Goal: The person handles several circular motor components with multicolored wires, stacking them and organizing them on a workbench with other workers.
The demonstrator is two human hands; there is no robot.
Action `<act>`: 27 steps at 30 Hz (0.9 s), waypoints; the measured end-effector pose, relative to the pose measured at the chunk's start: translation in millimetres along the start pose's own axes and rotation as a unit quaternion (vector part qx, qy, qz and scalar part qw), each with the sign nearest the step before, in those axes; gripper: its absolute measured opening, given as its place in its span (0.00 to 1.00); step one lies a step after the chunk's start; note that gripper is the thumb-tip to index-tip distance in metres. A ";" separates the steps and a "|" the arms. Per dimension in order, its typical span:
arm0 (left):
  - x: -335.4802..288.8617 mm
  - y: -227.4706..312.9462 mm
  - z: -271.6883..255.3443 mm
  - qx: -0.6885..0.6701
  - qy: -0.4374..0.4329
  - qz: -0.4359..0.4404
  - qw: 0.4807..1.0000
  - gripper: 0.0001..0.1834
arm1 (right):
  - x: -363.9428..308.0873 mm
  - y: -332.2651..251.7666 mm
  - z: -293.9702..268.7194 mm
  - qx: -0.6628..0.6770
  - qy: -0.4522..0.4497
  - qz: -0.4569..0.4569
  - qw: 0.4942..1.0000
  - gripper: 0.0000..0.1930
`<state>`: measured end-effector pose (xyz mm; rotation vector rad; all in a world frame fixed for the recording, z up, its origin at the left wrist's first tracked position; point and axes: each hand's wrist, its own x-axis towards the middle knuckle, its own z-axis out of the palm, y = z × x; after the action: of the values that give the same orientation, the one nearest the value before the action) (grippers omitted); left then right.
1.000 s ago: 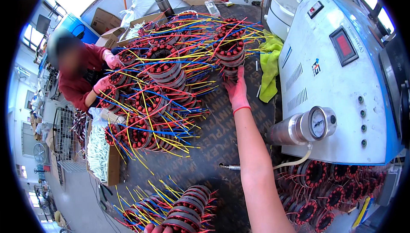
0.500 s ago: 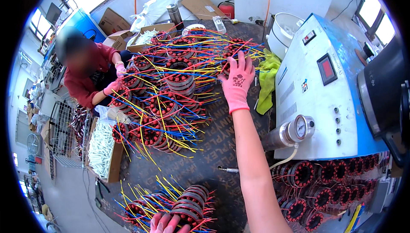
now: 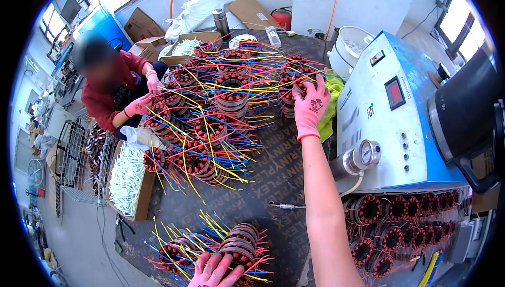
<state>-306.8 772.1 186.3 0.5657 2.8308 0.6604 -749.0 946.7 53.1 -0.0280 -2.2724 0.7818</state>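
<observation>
My right hand (image 3: 312, 109), in a pink glove, reaches to the far right of the piled motor parts. Its thumb and fingers close round a wound motor stator (image 3: 305, 83) at the top of a short stack. Red, blue and yellow leads stick out from it. Low in the picture, my left hand (image 3: 214, 272), also gloved in pink, lies with its fingers spread against a nearer stack of stators (image 3: 243, 238). Beside that stack another stator (image 3: 176, 253) lies among loose leads. The left palm is partly cut off by the lower edge.
Many stacked stators (image 3: 231, 89) fill the far table. A person (image 3: 113, 82) in pink gloves handles some at left. There stands a box of white sleeves (image 3: 129, 182). At right are a blue-white machine (image 3: 379, 113) with a gauge, a green cloth (image 3: 330, 105) and racked stators (image 3: 368, 210).
My right hand has gone from spread over the far-right stack to closed round its top stator. My left hand has come further into view against the near stack. The view has shifted slightly.
</observation>
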 end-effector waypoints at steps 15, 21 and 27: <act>0.9 -0.7 -3.0 -0.004 -0.012 -0.003 1.000 0.41 | 3.8 -5.5 9.8 -0.113 -0.257 -0.048 0.959 0.38; 1.7 -1.2 1.2 0.008 -0.008 -0.007 1.000 0.42 | 22.4 8.4 32.3 -0.224 -0.246 -0.091 0.939 0.27; 2.2 2.1 -1.3 0.009 -0.011 -0.004 1.000 0.41 | 15.9 -0.2 33.7 -0.236 -0.283 -0.043 0.929 0.22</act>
<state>-308.4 774.2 188.3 0.5619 2.8195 0.6253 -782.4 932.6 44.4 0.0854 -2.9431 0.1817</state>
